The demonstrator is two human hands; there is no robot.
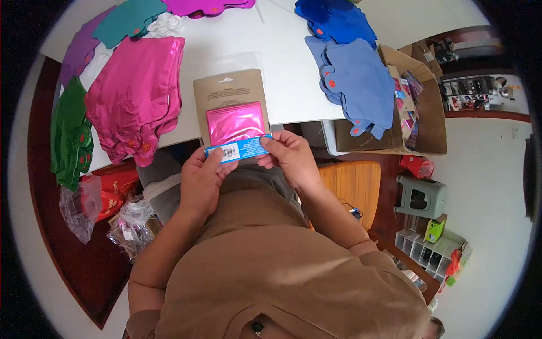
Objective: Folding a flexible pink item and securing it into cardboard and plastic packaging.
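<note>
Just over the table's near edge, a clear packet with a brown hang card (226,90) holds a folded shiny pink cloth (236,121). Across the packet's lower end runs a blue barcode label (244,149). My left hand (202,176) pinches the label's left end, thumb on top, beside the barcode. At the other end my right hand (291,157) is closed on the label, its thumb pressing near the top edge. Fingers underneath are partly hidden, and I cannot tell how far the label is stuck down.
On the white table (226,34), shiny pink pieces (138,93) and green pieces (70,135) lie left, grey-blue ones (361,82) right. A cardboard box (426,113) of packets stands beyond them. A wooden chair (353,186) and grey stool (420,196) are at right.
</note>
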